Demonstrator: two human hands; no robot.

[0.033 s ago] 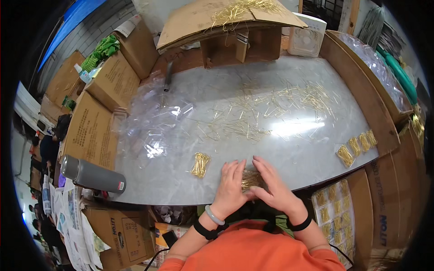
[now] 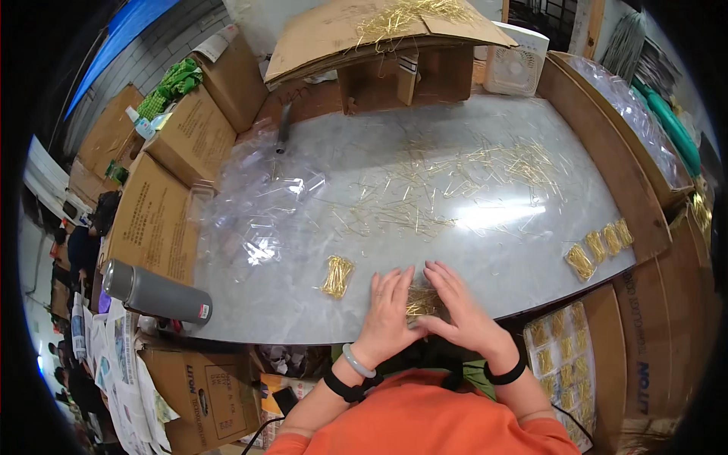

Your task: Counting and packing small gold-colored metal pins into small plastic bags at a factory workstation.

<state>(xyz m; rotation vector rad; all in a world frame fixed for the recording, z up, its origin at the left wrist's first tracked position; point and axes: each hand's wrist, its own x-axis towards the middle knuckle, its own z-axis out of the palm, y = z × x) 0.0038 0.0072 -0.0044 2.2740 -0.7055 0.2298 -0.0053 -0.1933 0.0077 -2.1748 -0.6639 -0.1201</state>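
My left hand [image 2: 385, 315] and my right hand [image 2: 464, 317] are cupped around a bundle of thin gold wire hooks [image 2: 422, 302] at the near edge of the grey tabletop. The left fingers press together along one side of the bundle; the right fingers curve along the other. Both thumbs meet close to its near end. Part of the bundle is hidden by my hands. To the left of them lies a clear packet of gold hooks [image 2: 336, 276]. Many loose gold hooks [image 2: 413, 193] are scattered over the middle of the table.
A heap of clear plastic bags [image 2: 262, 205] lies at the left, near a grey bottle [image 2: 159, 292] and cardboard boxes [image 2: 152, 220]. Several filled packets [image 2: 595, 249] sit at the right edge. A cardboard shelf [image 2: 402, 76] and a white fan [image 2: 516, 68] stand at the back.
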